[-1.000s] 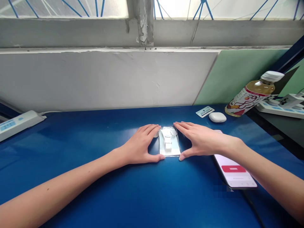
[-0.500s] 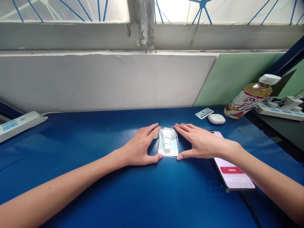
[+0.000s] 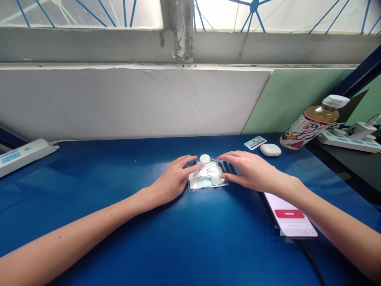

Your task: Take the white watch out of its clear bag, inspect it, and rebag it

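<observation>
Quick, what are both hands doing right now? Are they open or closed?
Left hand: open, with a finger over the clear packet.
Right hand: open, thumb and fingers apart at the packet's right side.

We get bright daylight from the pale window panes with blue lines [image 3: 220, 16], washed out at upper right, leaving a soft sheen on the glossy blue desk [image 3: 166, 246]. Glare whitens the flat clear plastic pouch [image 3: 204, 183], and we see the white-capped plastic bottle [image 3: 311, 126] stretched outward by edge distortion.
</observation>
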Demonstrator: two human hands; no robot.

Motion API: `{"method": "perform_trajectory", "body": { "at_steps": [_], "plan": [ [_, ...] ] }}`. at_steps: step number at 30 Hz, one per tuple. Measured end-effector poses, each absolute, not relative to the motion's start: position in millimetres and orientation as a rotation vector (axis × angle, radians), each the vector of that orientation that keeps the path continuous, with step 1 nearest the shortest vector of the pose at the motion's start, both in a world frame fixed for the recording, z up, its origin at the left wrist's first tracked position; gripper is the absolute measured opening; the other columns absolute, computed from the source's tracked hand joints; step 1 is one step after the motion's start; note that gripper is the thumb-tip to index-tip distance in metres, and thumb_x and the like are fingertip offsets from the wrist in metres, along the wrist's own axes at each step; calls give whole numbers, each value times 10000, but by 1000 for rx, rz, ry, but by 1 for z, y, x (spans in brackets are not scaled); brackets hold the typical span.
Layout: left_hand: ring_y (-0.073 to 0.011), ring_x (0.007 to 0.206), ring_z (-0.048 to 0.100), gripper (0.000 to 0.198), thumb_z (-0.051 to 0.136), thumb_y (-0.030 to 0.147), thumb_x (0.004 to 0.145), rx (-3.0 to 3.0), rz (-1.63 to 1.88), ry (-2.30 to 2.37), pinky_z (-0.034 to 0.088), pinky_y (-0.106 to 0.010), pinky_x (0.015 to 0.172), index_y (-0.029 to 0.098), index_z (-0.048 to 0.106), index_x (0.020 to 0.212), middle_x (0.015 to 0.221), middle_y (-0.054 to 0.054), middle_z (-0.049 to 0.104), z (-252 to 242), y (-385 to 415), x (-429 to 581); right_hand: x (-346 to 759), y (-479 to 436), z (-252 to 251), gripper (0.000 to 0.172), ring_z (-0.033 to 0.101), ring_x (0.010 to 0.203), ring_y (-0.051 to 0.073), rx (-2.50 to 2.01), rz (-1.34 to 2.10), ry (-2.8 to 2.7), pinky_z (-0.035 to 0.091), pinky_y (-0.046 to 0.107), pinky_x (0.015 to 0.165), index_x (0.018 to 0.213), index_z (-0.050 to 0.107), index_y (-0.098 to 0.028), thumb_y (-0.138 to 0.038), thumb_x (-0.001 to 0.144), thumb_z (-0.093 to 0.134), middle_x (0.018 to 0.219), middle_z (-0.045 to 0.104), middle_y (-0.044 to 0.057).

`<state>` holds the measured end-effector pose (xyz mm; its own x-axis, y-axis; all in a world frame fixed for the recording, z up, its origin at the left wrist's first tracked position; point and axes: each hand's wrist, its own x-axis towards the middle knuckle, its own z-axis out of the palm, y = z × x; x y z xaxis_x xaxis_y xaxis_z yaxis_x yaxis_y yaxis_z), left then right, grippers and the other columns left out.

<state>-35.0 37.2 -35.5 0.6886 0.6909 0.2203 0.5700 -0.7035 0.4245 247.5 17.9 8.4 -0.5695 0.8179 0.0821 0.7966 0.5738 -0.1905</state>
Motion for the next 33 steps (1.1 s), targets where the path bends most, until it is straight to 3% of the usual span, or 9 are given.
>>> {"method": "perform_trajectory", "body": {
  "at_steps": [5, 10, 15, 27, 33],
  "plan": [
    [-279, 1331, 500, 395, 396, 287, 1025, 2491, 622, 1132, 430, -474, 1116, 221, 581, 1367, 1438, -116, 530, -35, 39, -33, 251, 17, 7, 717, 511, 1336, 354, -1267, 420, -2733, 473, 501, 1053, 1455, 500, -145, -610, 910, 531, 1474, 539, 166],
    [-292, 1356, 470, 433, 413, 411, 1026, 2553, 565, 1103, 392, -492, 1138, 164, 588, 1336, 1421, -140, 551, -34, 37, -31, 253, 16, 7, 936, 441, 1394, 370, -1317, 473, -2765, 438, 511, 1091, 1530, 377, -126, -712, 827, 572, 1551, 437, 181],
    [-410, 1420, 369, 822, 671, 629, 826, 2593, 450, 1077, 346, -589, 1145, 119, 479, 1442, 1494, -213, 472, -32, 34, -31, 253, 16, 4, 892, 431, 1402, 381, -1366, 468, -2723, 419, 541, 1102, 1560, 312, -152, -659, 868, 557, 1567, 404, 195],
    [-406, 1443, 340, 895, 695, 642, 788, 2541, 447, 1122, 331, -578, 1164, 106, 460, 1465, 1532, -215, 425, -31, 36, -31, 253, 15, 4, 805, 445, 1388, 394, -1366, 438, -2739, 420, 560, 1095, 1537, 359, -127, -610, 912, 513, 1560, 410, 205],
    [-364, 1449, 349, 738, 569, 633, 893, 2492, 428, 1103, 330, -563, 1165, 111, 531, 1414, 1494, -182, 495, -28, 38, -31, 254, 16, 4, 829, 466, 1363, 410, -1315, 344, -2802, 441, 551, 1069, 1529, 377, -121, -598, 880, 575, 1575, 388, 200]
  ]
}}
